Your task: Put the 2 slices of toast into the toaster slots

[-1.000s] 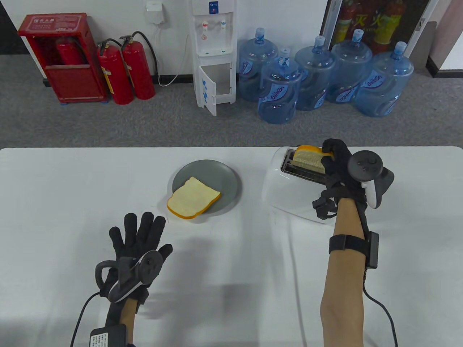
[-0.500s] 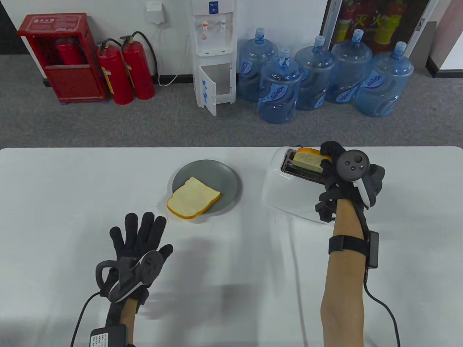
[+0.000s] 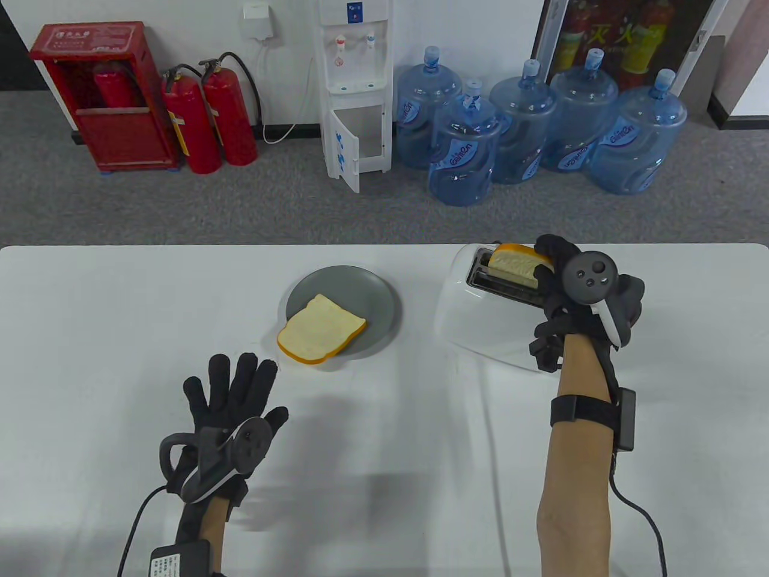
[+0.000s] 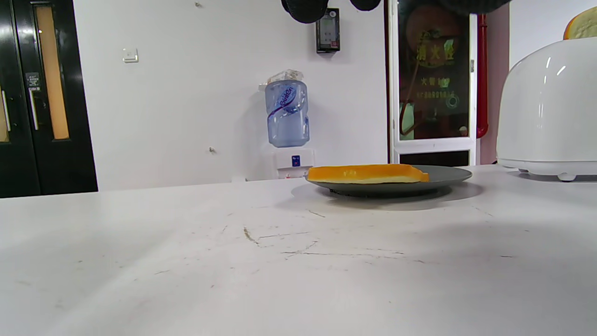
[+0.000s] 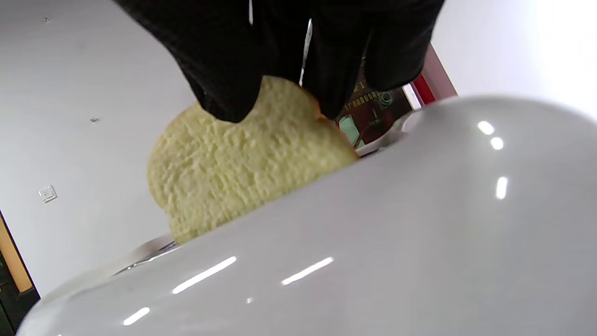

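So the first slice of toast is sitting partway down in the far slot of the white toaster, top half sticking up, and the right hand is pinching it by the top crust, fingertips curled over the edge. Just on the near side of that grip the other slot is gaping empty. Well off to the left of the grip, the second slice is lying flat on the grey plate, overhanging the rim. The left hand is resting near it, fingers spread, holding nothing. My worry: the slice is looking a bit tilted, so pushing down could be jamming a corner on the slot's edge or squashing it.
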Action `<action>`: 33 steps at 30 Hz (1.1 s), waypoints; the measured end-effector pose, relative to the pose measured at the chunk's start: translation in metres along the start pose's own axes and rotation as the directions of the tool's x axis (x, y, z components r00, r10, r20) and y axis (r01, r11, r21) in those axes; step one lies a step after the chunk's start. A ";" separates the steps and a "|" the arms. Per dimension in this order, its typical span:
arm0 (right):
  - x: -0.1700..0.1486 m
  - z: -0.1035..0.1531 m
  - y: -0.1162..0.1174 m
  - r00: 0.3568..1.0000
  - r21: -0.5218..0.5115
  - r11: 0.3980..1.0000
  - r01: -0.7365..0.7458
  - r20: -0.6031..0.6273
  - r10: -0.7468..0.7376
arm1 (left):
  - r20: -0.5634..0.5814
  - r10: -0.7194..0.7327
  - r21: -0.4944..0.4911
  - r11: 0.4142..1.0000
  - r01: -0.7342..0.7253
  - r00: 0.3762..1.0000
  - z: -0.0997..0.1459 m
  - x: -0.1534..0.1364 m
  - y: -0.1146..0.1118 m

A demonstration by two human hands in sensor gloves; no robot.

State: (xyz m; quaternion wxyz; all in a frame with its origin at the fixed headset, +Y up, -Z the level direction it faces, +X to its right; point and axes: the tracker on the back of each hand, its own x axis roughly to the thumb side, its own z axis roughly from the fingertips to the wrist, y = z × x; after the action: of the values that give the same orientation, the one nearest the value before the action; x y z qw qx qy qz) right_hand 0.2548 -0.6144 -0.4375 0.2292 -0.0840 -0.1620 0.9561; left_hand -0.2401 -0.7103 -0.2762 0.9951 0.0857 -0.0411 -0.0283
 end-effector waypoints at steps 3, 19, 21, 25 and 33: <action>-0.001 0.003 -0.004 1.000 0.002 1.000 -0.027 -0.004 0.027 | 0.006 0.000 0.005 1.000 0.000 1.000 0.001 0.001 0.001; 0.018 0.032 -0.071 0.999 -0.093 0.996 0.000 0.042 0.003 | 0.030 0.031 0.025 0.999 -0.032 0.999 0.005 0.007 0.005; 0.019 0.036 -0.078 0.999 -0.109 0.993 0.037 0.043 -0.032 | 0.031 0.038 0.018 0.999 -0.038 0.999 0.005 0.007 0.005; 0.026 0.048 -0.098 0.998 -0.146 0.989 0.029 0.064 -0.020 | 0.033 0.044 0.015 0.999 -0.044 0.998 0.005 0.007 0.006; 0.040 0.070 -0.121 0.993 -0.166 0.986 0.022 0.115 -0.003 | 0.063 0.062 0.026 0.998 -0.064 0.996 0.008 0.015 0.009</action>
State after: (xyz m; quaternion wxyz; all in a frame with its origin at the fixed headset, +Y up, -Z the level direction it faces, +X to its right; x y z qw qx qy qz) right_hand 0.2528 -0.5133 -0.3335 0.2176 -0.0468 -0.2550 0.9410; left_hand -0.2251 -0.7037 -0.2658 0.9924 0.0971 -0.0753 0.0012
